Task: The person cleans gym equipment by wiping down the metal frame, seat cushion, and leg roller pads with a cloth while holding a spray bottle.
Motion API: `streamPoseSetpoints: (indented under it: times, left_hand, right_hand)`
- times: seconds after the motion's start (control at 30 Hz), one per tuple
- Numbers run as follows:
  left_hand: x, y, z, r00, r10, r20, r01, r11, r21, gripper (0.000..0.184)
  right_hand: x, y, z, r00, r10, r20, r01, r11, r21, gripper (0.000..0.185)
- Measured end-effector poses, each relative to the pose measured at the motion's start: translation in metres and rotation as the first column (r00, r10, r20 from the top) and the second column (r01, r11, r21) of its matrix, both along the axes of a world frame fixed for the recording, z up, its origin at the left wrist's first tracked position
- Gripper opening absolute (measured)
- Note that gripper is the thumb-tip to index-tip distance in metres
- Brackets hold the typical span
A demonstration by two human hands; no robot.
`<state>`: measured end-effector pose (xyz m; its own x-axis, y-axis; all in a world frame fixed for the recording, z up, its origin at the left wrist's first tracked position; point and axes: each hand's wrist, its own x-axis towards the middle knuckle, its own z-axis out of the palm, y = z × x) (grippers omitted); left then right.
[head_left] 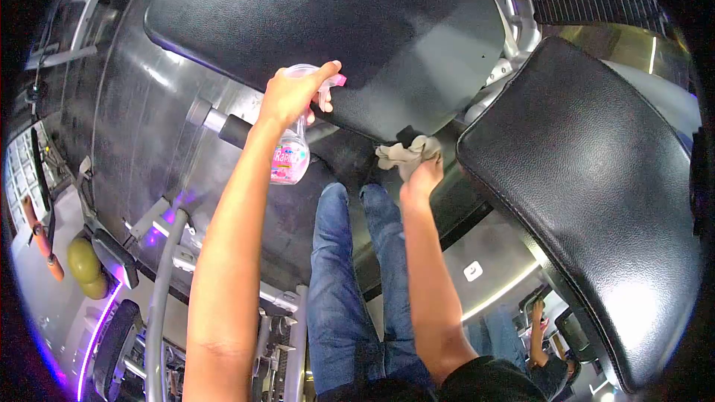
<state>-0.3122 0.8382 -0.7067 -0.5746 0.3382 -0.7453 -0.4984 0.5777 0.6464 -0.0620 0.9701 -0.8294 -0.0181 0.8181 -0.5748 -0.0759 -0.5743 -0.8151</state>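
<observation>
My left hand (287, 98) is wrapped round the neck of a clear spray bottle (289, 156) with a pink nozzle and a pink label. The bottle hangs upright just in front of the large black padded seat (320, 15), its nozzle pointing right. A lighter, hazy patch shows on the right part of that pad. In my right hand (424, 171) is a crumpled beige cloth (410, 155), close to the pad's near edge. Whether the cloth touches the pad I cannot tell.
A second black pad (588, 193) stands at the right, with silver metal frame parts (514, 7) behind it. A grey tube (160, 313) rises at lower left. A mirror at lower right reflects a person (547, 357). A foam-ended bar (223, 123) sits left of the bottle.
</observation>
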Motion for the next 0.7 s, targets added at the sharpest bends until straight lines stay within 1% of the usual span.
streamPoseSetpoints:
  times: [0.03, 0.07, 0.1, 0.13, 0.17, 0.23, 0.27, 0.3, 0.33, 0.37, 0.4, 0.43, 0.5, 0.53, 0.57, 0.6, 0.63, 0.67, 0.7]
  left_hand:
    - [0.0, 0.001, -0.001, 1.0, -0.017, -0.007, 0.017, 0.999, -0.028, 0.053]
    - [-0.002, 0.001, -0.001, 0.999, -0.032, -0.017, 0.031, 0.998, -0.057, 0.053]
    - [-0.002, 0.001, -0.001, 0.999, -0.029, -0.019, 0.028, 0.998, -0.059, 0.053]
    - [-0.002, 0.001, -0.001, 0.999, -0.045, -0.028, 0.043, 0.996, -0.079, 0.053]
    - [-0.002, 0.002, -0.001, 0.997, -0.062, -0.035, 0.059, 0.993, -0.099, 0.053]
    - [0.0, 0.005, 0.006, 0.998, -0.049, -0.049, 0.044, 0.993, -0.106, 0.052]
    - [0.0, 0.005, 0.006, 0.997, -0.06, -0.046, 0.054, 0.991, -0.122, 0.052]
    - [0.0, 0.005, 0.006, 0.997, -0.07, -0.042, 0.063, 0.988, -0.138, 0.051]
    - [0.0, 0.005, 0.006, 0.997, -0.07, -0.039, 0.064, 0.988, -0.138, 0.051]
    - [0.001, 0.005, 0.007, 0.997, -0.066, -0.043, 0.06, 0.988, -0.141, 0.051]
    - [0.001, 0.005, 0.007, 0.997, -0.064, -0.048, 0.057, 0.988, -0.145, 0.051]
    - [0.001, 0.005, 0.008, 0.997, -0.065, -0.047, 0.058, 0.987, -0.147, 0.051]
    - [0.002, 0.006, 0.01, 0.994, -0.081, -0.07, 0.071, 0.988, -0.135, 0.05]
    - [0.002, 0.006, 0.011, 0.994, -0.085, -0.07, 0.075, 0.988, -0.137, 0.05]
    - [0.002, 0.006, 0.013, 0.996, -0.073, -0.06, 0.064, 0.989, -0.135, 0.049]
    - [0.002, 0.006, 0.014, 0.997, -0.06, -0.05, 0.053, 0.99, -0.133, 0.049]
    - [0.002, 0.005, 0.012, 0.997, -0.063, -0.05, 0.056, 0.989, -0.135, 0.049]
    - [0.003, 0.005, 0.011, 0.997, -0.056, -0.053, 0.048, 0.99, -0.136, 0.048]
    - [0.003, 0.005, 0.009, 0.997, -0.048, -0.055, 0.04, 0.99, -0.137, 0.048]
  right_hand:
    - [-0.002, 0.011, 0.015, 1.0, 0.001, 0.0, -0.001, 1.0, 0.001, 0.018]
    - [-0.006, 0.025, 0.031, 0.979, 0.197, 0.047, -0.194, 0.979, -0.06, 0.018]
    - [-0.016, 0.032, 0.052, 0.919, 0.387, 0.082, -0.375, 0.918, -0.13, 0.02]
    - [-0.035, 0.026, 0.061, 0.926, 0.266, 0.269, -0.226, 0.959, -0.17, 0.027]
    - [-0.04, 0.014, 0.06, 0.926, 0.267, 0.268, -0.227, 0.959, -0.171, 0.027]
    - [-0.042, 0.0, 0.05, 0.945, 0.03, 0.326, -0.038, 0.999, 0.02, 0.043]
    - [-0.026, -0.001, 0.022, 0.987, -0.088, 0.133, 0.097, 0.993, -0.064, 0.059]
    - [-0.027, -0.007, 0.026, 0.987, -0.088, 0.134, 0.097, 0.993, -0.063, 0.059]
    - [-0.029, -0.02, 0.032, 0.928, 0.036, 0.372, -0.039, 0.999, 0.002, 0.057]
    - [-0.031, -0.032, 0.038, 0.795, 0.133, 0.592, -0.186, 0.982, 0.029, 0.056]
    - [-0.031, -0.041, 0.037, 0.816, 0.146, 0.56, -0.221, 0.973, 0.068, 0.06]
    - [-0.029, -0.048, 0.037, 0.816, 0.146, 0.56, -0.22, 0.973, 0.066, 0.06]
    - [-0.027, -0.059, 0.041, 0.896, 0.165, 0.411, -0.183, 0.983, 0.003, 0.06]
    - [-0.027, -0.059, 0.045, 0.885, 0.197, 0.423, -0.234, 0.971, 0.037, 0.061]
    - [-0.026, -0.052, 0.046, 0.885, 0.194, 0.423, -0.23, 0.973, 0.035, 0.061]
    - [-0.021, -0.042, 0.045, 0.784, 0.291, 0.548, -0.402, 0.911, 0.091, 0.056]
    - [-0.025, -0.033, 0.053, 0.655, 0.358, 0.666, -0.567, 0.815, 0.119, 0.051]
    - [-0.029, -0.025, 0.061, 0.622, 0.363, 0.694, -0.627, 0.761, 0.164, 0.045]
    - [-0.043, -0.02, 0.075, 0.622, 0.363, 0.694, -0.626, 0.762, 0.162, 0.045]
